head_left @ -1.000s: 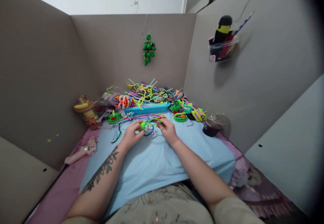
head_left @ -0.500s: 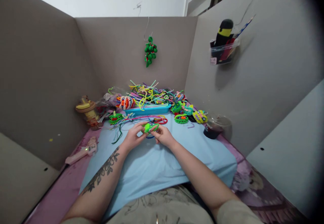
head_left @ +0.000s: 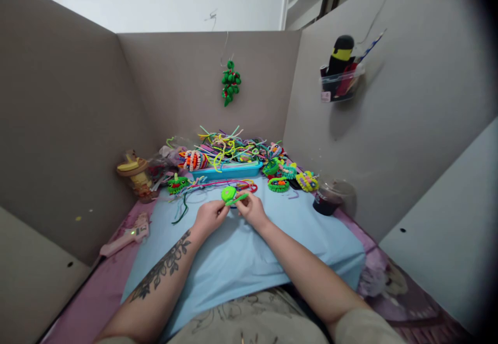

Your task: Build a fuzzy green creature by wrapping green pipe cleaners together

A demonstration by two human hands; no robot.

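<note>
A bright green pipe-cleaner coil [head_left: 229, 194] is pinched between my left hand [head_left: 210, 215] and my right hand [head_left: 251, 210], just above the light blue cloth [head_left: 241, 250]. The coil stands up above my fingertips with a short green tail pointing right. Both hands are closed on it, close together. Loose pipe cleaners [head_left: 218, 184] in several colours lie on the cloth just beyond my hands.
A blue tray [head_left: 227, 170] heaped with pipe cleaners sits at the back. Finished coiled pieces [head_left: 290, 175] lie to its right, a dark cup [head_left: 324, 201] further right. A pink glue gun [head_left: 124, 236] and a jar [head_left: 134, 175] are at left. Grey partition walls enclose the desk.
My hands lifted the green piece off the cloth and drew closer together; the coil now stands higher and rounder above my fingers.
</note>
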